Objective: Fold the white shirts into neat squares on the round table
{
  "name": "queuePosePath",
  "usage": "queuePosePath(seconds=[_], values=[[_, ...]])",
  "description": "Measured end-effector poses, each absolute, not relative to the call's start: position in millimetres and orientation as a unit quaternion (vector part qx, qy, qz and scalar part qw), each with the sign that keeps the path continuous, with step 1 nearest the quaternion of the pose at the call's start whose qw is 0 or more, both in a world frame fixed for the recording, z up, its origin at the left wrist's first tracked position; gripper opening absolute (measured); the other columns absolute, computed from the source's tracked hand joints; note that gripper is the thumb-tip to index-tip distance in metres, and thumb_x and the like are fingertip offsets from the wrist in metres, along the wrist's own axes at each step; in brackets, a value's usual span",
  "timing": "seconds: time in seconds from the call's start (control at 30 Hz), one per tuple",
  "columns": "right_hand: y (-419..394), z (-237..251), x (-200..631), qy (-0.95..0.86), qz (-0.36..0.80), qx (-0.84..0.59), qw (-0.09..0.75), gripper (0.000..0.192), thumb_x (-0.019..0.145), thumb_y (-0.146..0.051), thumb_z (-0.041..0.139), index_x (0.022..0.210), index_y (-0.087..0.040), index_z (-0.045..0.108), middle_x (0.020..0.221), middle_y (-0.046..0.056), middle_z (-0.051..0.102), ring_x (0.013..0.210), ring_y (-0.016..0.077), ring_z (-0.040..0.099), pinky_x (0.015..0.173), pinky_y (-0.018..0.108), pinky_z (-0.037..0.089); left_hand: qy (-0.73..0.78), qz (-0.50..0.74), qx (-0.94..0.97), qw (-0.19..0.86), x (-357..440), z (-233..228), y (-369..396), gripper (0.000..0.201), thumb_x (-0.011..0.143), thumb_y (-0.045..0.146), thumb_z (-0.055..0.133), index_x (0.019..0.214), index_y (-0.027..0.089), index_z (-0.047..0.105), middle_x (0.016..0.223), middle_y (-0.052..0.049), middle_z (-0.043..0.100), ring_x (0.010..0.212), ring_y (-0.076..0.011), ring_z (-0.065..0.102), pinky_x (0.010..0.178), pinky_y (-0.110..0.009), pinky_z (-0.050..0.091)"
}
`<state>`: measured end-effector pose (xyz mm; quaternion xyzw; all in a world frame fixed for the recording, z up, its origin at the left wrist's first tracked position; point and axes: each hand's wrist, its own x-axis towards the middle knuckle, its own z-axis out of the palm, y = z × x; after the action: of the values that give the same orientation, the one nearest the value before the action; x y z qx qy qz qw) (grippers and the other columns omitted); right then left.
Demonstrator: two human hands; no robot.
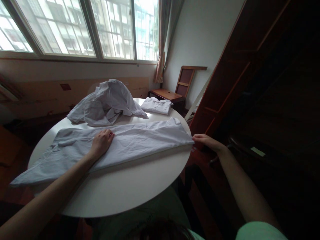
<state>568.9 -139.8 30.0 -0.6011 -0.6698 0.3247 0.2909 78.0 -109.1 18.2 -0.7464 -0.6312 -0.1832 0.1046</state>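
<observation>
A long white shirt [140, 138], folded lengthwise into a band, lies across the round white table [117, 191]. Its left end tapers to a point that reaches past the table's edge. My left hand [102, 143] rests on top of it left of the middle, fingers slightly bent and pressing on the cloth. At the shirt's right end, by the table's rim, my right hand [206, 140] pinches a corner between thumb and fingers. Behind lie a crumpled heap of white cloth [107, 103] and a small, neatly folded white garment [157, 105].
Beyond the table, a wooden chair or low seat [167, 95] stands in the corner near a curtain [161, 43]. Barred windows [112, 28] fill the far wall. Dark wooden door panels [225, 73] lean into view on the right.
</observation>
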Motion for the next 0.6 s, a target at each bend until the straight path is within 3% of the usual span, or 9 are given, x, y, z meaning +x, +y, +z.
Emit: queuePosePath(seconds=[0.13, 0.23, 0.33, 0.47, 0.6], values=[[-128.8, 33.1, 566.6, -0.642, 0.186, -0.678, 0.305, 0.019, 0.068, -0.034, 0.056, 0.057, -0.019, 0.059, 0.061, 0.003, 0.061, 0.063, 0.0186, 0.055, 0.064, 0.031, 0.044, -0.632, -0.195, -0.742, 0.110, 76.9, 15.5, -107.0, 0.025, 0.085, 0.033, 0.037, 0.083, 0.018, 0.057, 0.088, -0.011, 0.062, 0.084, -0.0251, 0.057, 0.074, -0.034, 0.043], [-124.7, 47.4, 541.3, -0.639, 0.046, -0.657, 0.398, 0.015, 0.073, -0.029, 0.051, 0.072, -0.020, 0.062, 0.079, 0.006, 0.065, 0.077, 0.0214, 0.058, 0.074, 0.034, 0.045, -0.631, -0.219, -0.733, 0.129, 74.9, 11.0, -103.8, 0.024, 0.083, 0.033, 0.041, 0.088, 0.017, 0.057, 0.096, -0.013, 0.061, 0.092, -0.0268, 0.055, 0.079, -0.037, 0.043], [-118.5, 57.0, 495.3, -0.705, 0.016, -0.564, 0.430, 0.023, 0.080, -0.026, 0.044, 0.088, -0.018, 0.065, 0.098, 0.009, 0.065, 0.093, 0.0224, 0.059, 0.086, 0.037, 0.044, -0.622, -0.227, -0.737, 0.133, 73.7, 7.2, -101.3, 0.026, 0.084, 0.031, 0.040, 0.097, 0.015, 0.057, 0.105, -0.015, 0.060, 0.098, -0.0278, 0.054, 0.083, -0.038, 0.042], [-100.9, 42.7, 441.0, -0.822, 0.025, -0.454, 0.344, 0.031, 0.083, -0.024, 0.044, 0.106, -0.020, 0.063, 0.122, 0.008, 0.059, 0.119, 0.0219, 0.048, 0.103, 0.041, 0.033, -0.619, -0.208, -0.750, 0.108, 75.1, 9.8, -103.3, 0.027, 0.086, 0.029, 0.035, 0.093, 0.016, 0.058, 0.100, -0.013, 0.061, 0.093, -0.0258, 0.056, 0.081, -0.037, 0.042], [-81.1, 13.6, 434.1, -0.841, 0.059, -0.481, 0.239, 0.039, 0.087, -0.036, 0.042, 0.119, -0.020, 0.058, 0.129, 0.010, 0.054, 0.124, 0.0246, 0.044, 0.104, 0.045, 0.032, -0.614, -0.187, -0.761, 0.094, 68.3, 20.1, -106.9, 0.028, 0.086, 0.033, 0.036, 0.077, 0.017, 0.058, 0.087, -0.012, 0.062, 0.082, -0.0233, 0.057, 0.074, -0.033, 0.042]])
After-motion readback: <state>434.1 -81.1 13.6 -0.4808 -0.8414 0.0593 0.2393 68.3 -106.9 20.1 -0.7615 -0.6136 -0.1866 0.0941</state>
